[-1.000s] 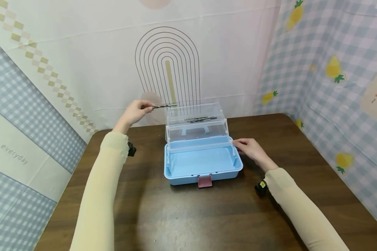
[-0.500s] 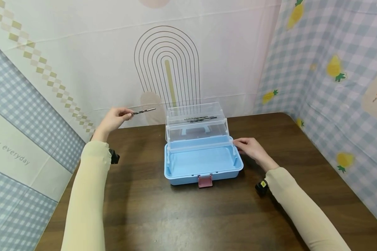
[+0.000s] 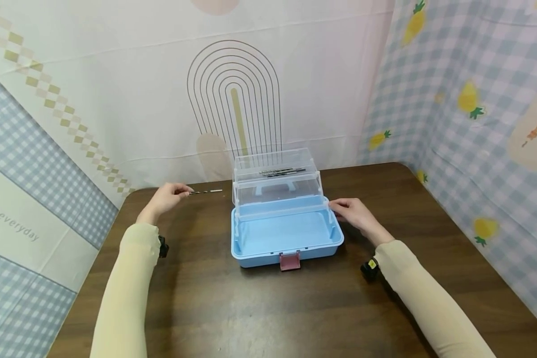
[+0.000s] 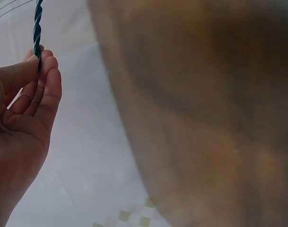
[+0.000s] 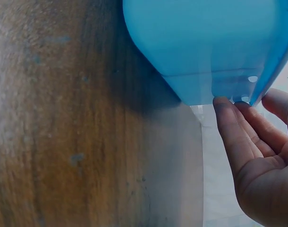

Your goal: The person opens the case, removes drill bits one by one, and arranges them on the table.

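Note:
Thumb and fingertips of my left hand (image 3: 164, 198) pinch one end of a dark twist drill bit (image 3: 208, 191). Its pale end points right, towards the toolbox, with a gap between. The left wrist view shows the spiral of the drill bit (image 4: 37, 28) up close. A light blue toolbox (image 3: 261, 260) stands with its lid raised and clear trays spread out. Several drill bits (image 3: 286, 172) lie in the upper clear tray. At the toolbox's right rear side, my right hand (image 3: 357, 215) grips the edge; in the right wrist view, thumb and fingers lie on either side of the blue wall (image 5: 205, 56).
The toolbox stands towards the back of a dark wooden table (image 3: 268, 313). Its pink latch (image 3: 290, 261) hangs down at the front. A patterned cloth (image 3: 322, 74) hangs behind the table and along both sides.
My left hand has moved left, away from the upper tray, and then lower, carrying the drill bit. My right hand stays on the toolbox's edge.

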`<state>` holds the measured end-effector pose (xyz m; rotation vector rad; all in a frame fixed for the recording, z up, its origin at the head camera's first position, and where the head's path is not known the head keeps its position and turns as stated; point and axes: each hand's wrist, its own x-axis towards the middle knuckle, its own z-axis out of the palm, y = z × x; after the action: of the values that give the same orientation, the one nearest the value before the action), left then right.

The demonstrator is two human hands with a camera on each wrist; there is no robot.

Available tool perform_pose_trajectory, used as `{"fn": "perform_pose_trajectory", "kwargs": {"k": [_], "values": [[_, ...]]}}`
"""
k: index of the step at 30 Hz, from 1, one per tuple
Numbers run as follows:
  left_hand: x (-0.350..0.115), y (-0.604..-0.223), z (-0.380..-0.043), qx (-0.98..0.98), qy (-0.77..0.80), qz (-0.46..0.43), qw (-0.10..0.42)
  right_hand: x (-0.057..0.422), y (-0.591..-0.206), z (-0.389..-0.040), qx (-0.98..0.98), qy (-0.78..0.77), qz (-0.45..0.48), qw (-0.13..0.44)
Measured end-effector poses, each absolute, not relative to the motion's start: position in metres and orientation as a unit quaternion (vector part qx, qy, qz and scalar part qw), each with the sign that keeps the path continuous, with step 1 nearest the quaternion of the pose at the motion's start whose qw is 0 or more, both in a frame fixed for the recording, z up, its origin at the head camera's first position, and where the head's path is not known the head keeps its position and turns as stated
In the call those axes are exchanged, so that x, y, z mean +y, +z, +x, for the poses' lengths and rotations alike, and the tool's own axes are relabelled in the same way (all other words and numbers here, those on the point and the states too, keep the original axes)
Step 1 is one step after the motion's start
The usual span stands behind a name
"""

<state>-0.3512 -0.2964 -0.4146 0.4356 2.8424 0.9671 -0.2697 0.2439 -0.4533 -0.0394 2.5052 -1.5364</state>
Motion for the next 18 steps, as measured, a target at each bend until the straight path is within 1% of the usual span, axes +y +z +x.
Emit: {"fn": "perform_pose_trajectory", "kwargs": {"k": [5,12,18], "values": [[-0.299,-0.429,-0.345,0.939,0.310,0.126,0.081,0.244,-0.453,-0.270,0.846,-0.523,-0.010,0.103],[-0.303,-0.448,-0.339,0.933,0.319,0.129,0.105,0.244,-0.455,-0.270,0.847,-0.521,-0.002,0.109],[-0.307,-0.456,-0.338,0.923,0.346,0.112,0.124,0.244,-0.455,-0.270,0.844,-0.526,-0.001,0.108]]}}
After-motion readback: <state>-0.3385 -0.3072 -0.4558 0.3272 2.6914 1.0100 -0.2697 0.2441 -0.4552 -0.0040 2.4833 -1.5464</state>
